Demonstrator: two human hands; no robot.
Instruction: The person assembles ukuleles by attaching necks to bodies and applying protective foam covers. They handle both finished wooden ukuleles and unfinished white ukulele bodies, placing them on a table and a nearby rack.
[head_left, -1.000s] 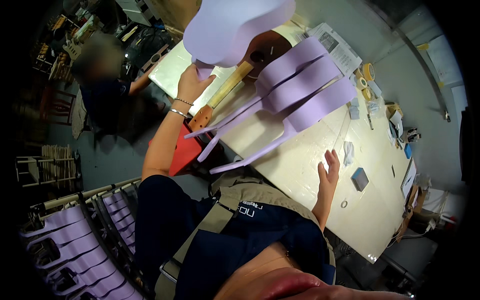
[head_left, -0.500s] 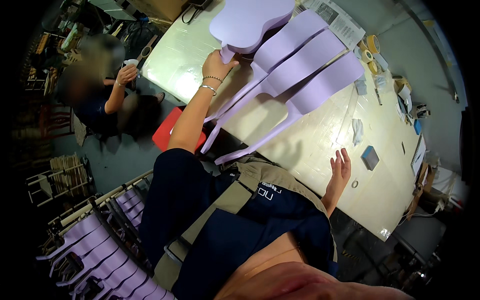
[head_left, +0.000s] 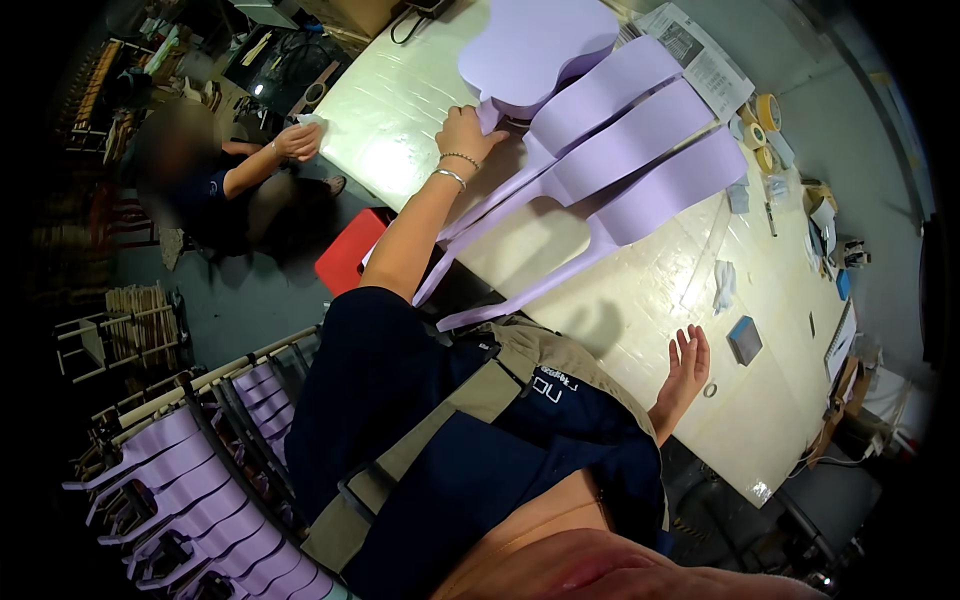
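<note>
Our left hand (head_left: 466, 132) grips the neck of a lilac guitar (head_left: 535, 55) at the worktop's (head_left: 640, 285) far side, beside three other lilac guitars (head_left: 640, 145). Our right hand (head_left: 686, 368), bare, has loosely extended fingers near a grey-blue block (head_left: 745, 341). White lettering marks our dark clothing (head_left: 460, 450); the printed sheet's (head_left: 715, 75) text is too small to read.

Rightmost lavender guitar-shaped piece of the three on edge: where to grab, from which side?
Probably the slim neck, from the person's side, with the right hand: the lavender guitar-shaped piece stands with that neck jutting past the edge of the cream table toward the person; the rest looks too broad to span.
</note>
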